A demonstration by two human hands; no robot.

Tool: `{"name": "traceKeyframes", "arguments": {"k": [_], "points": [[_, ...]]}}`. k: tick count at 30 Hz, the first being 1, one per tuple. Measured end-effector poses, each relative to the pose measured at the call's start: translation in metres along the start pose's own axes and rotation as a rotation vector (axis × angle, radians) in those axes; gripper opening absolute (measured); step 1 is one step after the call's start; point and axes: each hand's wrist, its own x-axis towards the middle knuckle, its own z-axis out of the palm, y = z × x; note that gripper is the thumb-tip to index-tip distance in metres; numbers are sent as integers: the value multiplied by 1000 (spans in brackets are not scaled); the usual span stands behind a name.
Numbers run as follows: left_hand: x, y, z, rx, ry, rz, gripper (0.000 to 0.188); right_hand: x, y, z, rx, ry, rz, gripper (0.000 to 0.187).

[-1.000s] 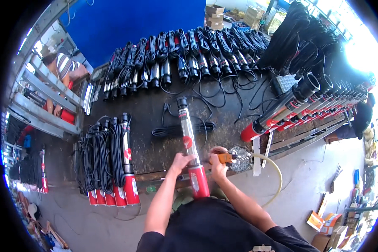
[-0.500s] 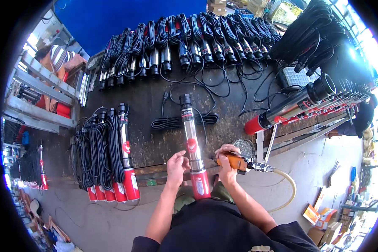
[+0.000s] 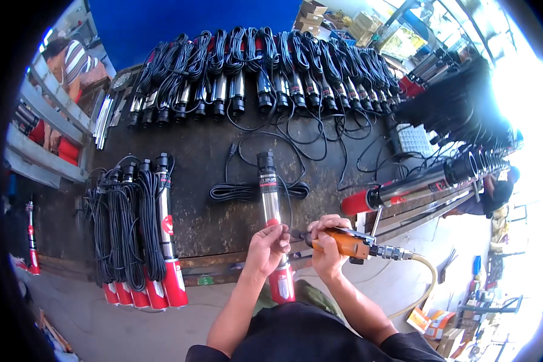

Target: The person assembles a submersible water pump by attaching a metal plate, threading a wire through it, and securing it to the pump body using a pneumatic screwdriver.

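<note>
Here, your right hand (image 3: 328,248) clamped round an orange tool (image 3: 347,244), left hand (image 3: 266,250) over a cylinder (image 3: 271,206), grip unclear, coiled cable (image 3: 230,192) beyond its fingers

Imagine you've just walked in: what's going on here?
The person's right hand grips an orange tool with a pale hose, pointing it toward the left hand, which is over a silver-and-red cylinder. The cylinder overhangs the near table edge. Similar cylinders with coiled black cables lie to its left.
</note>
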Motion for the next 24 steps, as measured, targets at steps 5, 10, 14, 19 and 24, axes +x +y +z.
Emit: {"name": "traceKeyframes", "arguments": {"k": [5,10,14,19,24], "points": [[19,13,11,-206,-47,-24,20,27,12,12,61,7,-26,25],[46,22,6,-272,-57,17,22,57,28,22,-1,-104,-57,26],[74,29,10,-341,84,-42,20,76,53,23,-46,-117,-61,23],[139,38,-9,-262,232,-28,19,101,96,22,-159,-173,-41,24],[165,44,-10,-268,346,-17,14,122,131,9,-268,-217,-8,20]]}}
